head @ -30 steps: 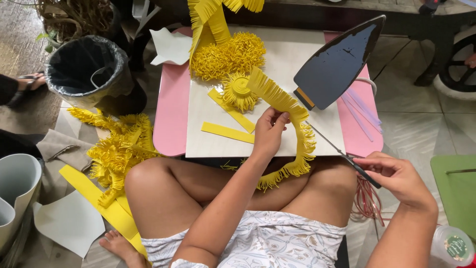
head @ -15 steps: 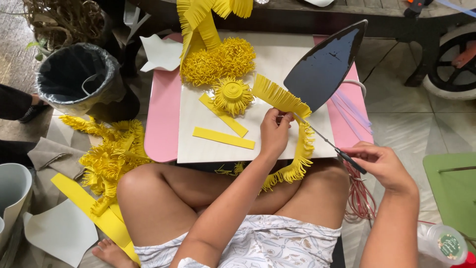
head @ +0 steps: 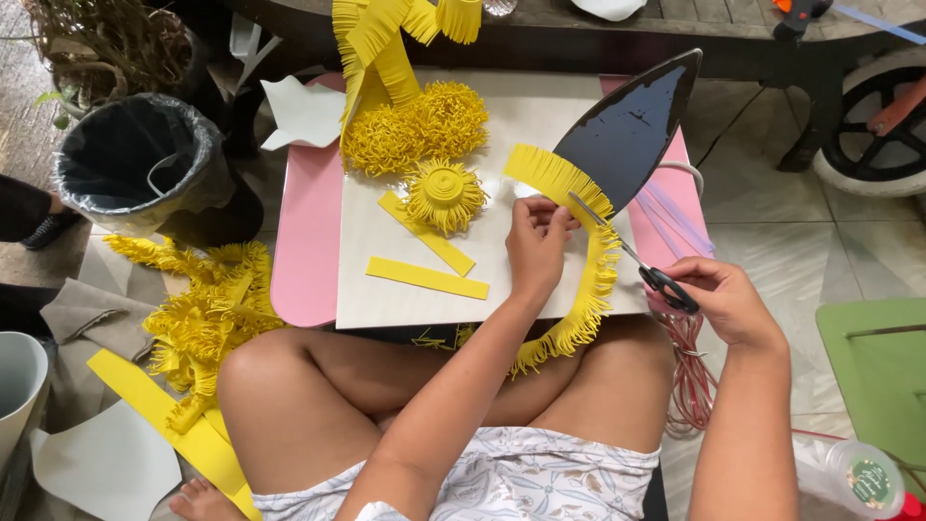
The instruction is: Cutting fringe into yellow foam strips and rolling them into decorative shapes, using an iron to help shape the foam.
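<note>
My left hand (head: pixel 536 243) pinches a long yellow fringed paper strip (head: pixel 590 280) that curves from the board down past my knee. My right hand (head: pixel 725 301) grips black-handled scissors (head: pixel 632 253), whose blades reach into the strip's edge near my left fingers. Both hands work over a white board (head: pixel 502 125) lying on a pink table (head: pixel 307 241). On the board lie a yellow fringed paper flower (head: pixel 443 193), a pile of fringed yellow pompoms (head: pixel 415 125) and two flat yellow strips (head: pixel 426 278).
A dark iron (head: pixel 632 125) stands tilted at the board's right, its cord (head: pixel 687 376) hanging beside my leg. A black-lined bin (head: pixel 135 164) is at the left. Yellow fringe scraps (head: pixel 203 309) and white paper (head: pixel 106 468) lie on the floor. A green board (head: pixel 878 376) is at the right.
The camera view has come closer and shifted. My left hand has fed the fringed strip upward, and the scissors have moved in toward it.
</note>
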